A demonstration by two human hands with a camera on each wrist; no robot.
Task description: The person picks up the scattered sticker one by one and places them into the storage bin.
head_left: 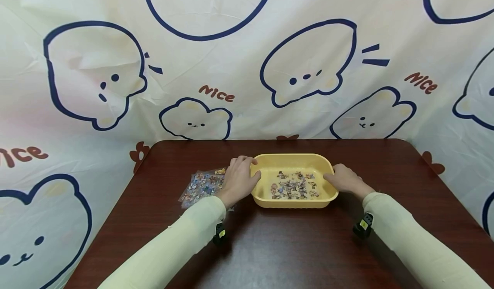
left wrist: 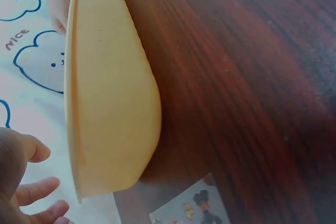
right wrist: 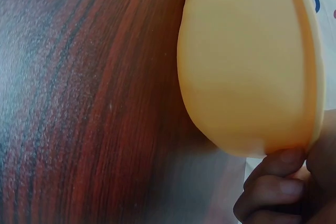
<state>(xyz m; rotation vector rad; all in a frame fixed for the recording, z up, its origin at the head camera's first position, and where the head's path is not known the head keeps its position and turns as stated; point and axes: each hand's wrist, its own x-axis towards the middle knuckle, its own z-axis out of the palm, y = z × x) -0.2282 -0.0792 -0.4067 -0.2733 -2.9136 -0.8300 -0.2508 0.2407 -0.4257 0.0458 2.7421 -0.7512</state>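
A shallow yellow plastic basin (head_left: 293, 203) stands on the table with many small colourful printed pieces (head_left: 295, 187) inside. My right hand (head_left: 347, 179) grips its right end, thumb at the rim and fingers curled beneath it, as the right wrist view shows on the basin wall (right wrist: 247, 66). At the left end is my left hand (head_left: 240, 178), its thumb and fingers spread; in the left wrist view a gap shows between these fingers (left wrist: 39, 190) and the basin. Beside the left hand lie clear plastic packets (head_left: 203, 188) of similar colourful pieces, partly hidden by it.
The dark reddish-brown table (head_left: 278, 246) has rounded far corners. Behind it hangs a pale cloth (head_left: 247, 66) with blue cartoon outlines. A clear packet's corner (left wrist: 197, 203) lies close to the basin in the left wrist view.
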